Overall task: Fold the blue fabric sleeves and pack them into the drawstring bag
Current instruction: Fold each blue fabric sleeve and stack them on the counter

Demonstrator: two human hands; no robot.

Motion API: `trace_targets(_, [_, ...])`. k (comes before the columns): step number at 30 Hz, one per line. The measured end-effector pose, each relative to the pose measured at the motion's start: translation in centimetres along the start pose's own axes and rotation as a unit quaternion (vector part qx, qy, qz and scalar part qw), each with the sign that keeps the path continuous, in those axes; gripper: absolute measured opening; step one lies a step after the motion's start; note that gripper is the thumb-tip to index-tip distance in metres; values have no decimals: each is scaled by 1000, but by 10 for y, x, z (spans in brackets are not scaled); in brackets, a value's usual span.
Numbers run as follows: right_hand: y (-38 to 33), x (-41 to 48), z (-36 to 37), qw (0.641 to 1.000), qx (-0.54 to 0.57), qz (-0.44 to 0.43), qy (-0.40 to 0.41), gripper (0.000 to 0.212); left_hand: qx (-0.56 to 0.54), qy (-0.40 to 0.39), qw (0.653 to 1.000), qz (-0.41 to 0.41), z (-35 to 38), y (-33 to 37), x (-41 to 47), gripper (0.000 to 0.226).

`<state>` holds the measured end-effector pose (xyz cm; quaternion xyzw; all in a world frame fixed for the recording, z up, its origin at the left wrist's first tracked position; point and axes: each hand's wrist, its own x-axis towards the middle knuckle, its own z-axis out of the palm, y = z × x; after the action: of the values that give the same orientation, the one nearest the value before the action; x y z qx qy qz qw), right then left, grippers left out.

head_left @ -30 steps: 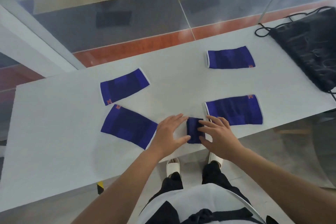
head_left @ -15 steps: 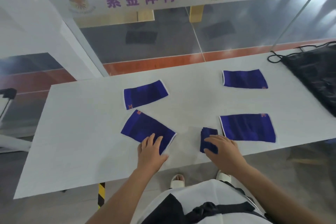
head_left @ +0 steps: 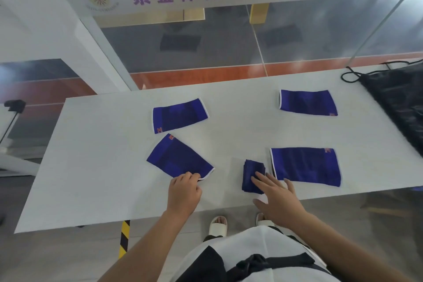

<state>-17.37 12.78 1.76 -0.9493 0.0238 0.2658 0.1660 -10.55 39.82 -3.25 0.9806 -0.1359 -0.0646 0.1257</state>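
Several blue fabric sleeves lie on the white table [head_left: 103, 167]. A small folded sleeve [head_left: 250, 170] sits near the front edge, and my right hand [head_left: 277, 197] rests flat with its fingertips on it. My left hand [head_left: 184, 192] pinches the near corner of the tilted flat sleeve [head_left: 177, 159]. Other flat sleeves lie at the back left [head_left: 179, 114], the back right [head_left: 307, 102] and the front right [head_left: 306, 166]. The black drawstring bag [head_left: 400, 101] lies on the table's right end.
A glass wall with a banner of purple characters stands behind the table. The bag's black cord [head_left: 352, 75] loops on the table near the back right edge. A dark stand [head_left: 13, 107] is at the far left. My feet in white sandals show below the front edge.
My left hand left the folded sleeve, moved left and closed on the tilted sleeve's corner. My right hand stayed on the folded sleeve. The view tilted up.
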Motion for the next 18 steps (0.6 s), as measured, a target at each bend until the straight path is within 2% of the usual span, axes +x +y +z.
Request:
trace_targets(10, [14, 47, -24, 996, 23, -82, -17, 66, -18, -17, 998, -54, -1, 20, -12, 13])
trace_targets(14, [9, 73, -43, 993, 28, -110, -30, 65, -33, -27, 997, -60, 3, 25, -22, 17])
trace_targets(18, [9, 84, -53, 991, 13, -124, -50, 68, -70, 17, 995, -67, -12, 32, -22, 19])
